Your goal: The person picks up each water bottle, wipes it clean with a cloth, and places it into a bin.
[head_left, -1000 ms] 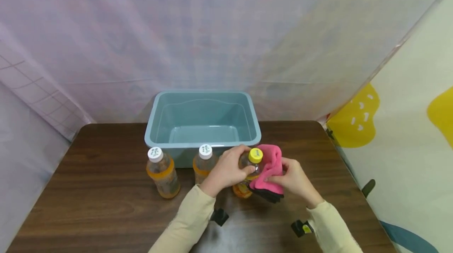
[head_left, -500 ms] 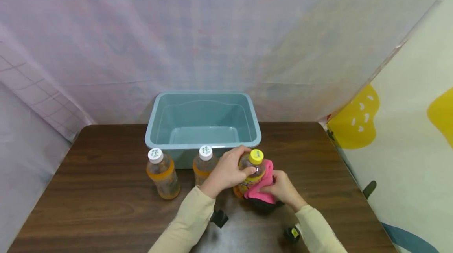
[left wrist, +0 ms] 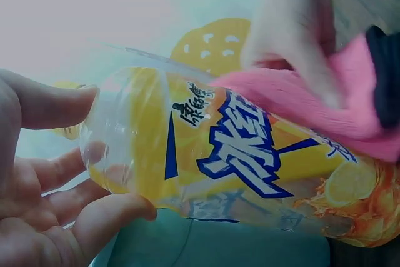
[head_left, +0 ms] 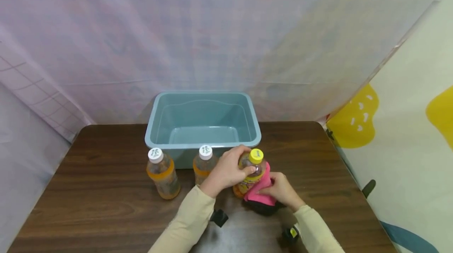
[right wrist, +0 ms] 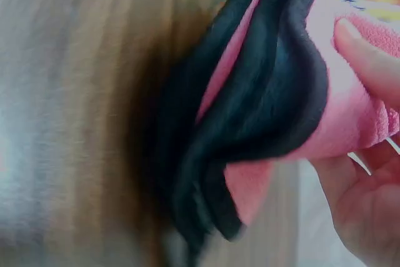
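A clear plastic drink bottle (head_left: 247, 182) with a yellow cap and a yellow label (left wrist: 231, 142) stands on the table in front of the tub's right end. My left hand (head_left: 228, 170) grips it around the shoulder, thumb and fingers on opposite sides in the left wrist view. Between the fingers of my right hand (head_left: 281, 190) is a folded pink cloth (head_left: 261, 190) with a black border (right wrist: 250, 104). The cloth lies against the bottle's right side, low on the label. Part of the bottle is hidden behind the left hand and the cloth.
A blue-grey plastic tub (head_left: 202, 145) stands at the back of the brown wooden table (head_left: 88, 205). Two white-capped bottles are left of the held one: a far-left bottle (head_left: 163, 174) and a middle bottle (head_left: 205, 165), partly behind the left hand. Curtains hang behind.
My right hand has brought the pink cloth down and left along the bottle's right side, mostly in the first half second. The left hand keeps its grip on the bottle.
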The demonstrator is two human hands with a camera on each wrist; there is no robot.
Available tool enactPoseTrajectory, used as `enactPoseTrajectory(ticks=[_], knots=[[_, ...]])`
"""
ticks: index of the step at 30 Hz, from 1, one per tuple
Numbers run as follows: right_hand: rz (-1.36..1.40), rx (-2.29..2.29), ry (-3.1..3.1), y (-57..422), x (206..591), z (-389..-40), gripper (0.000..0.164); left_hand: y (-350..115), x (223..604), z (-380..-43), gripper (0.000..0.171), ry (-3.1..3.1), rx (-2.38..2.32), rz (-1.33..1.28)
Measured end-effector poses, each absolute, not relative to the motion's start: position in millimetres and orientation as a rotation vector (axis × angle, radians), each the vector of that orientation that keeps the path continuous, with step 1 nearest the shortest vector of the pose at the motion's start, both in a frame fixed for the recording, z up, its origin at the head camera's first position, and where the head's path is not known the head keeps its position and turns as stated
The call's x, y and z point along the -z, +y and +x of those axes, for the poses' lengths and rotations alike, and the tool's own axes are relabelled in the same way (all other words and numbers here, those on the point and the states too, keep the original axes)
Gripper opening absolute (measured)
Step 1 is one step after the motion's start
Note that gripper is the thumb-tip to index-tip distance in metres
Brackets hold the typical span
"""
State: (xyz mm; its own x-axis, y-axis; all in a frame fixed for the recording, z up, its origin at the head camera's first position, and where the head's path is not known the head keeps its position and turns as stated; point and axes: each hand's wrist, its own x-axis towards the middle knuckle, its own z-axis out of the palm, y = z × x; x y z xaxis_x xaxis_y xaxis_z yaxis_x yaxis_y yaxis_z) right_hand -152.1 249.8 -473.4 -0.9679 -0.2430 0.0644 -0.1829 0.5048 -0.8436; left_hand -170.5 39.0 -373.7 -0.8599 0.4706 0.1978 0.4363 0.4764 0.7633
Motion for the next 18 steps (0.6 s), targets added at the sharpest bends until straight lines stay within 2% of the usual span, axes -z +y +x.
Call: enactPoseTrajectory(ticks=[6,18], knots=[[-0.258,1.738,2.409,254,444,-148,0.036,39,373,-169,0.04,2.647,-1.365,0.8],[-0.511,1.563,2.766,252,380,-147,0.031,40,373,-170,0.04,2.649,-1.342,0.807]])
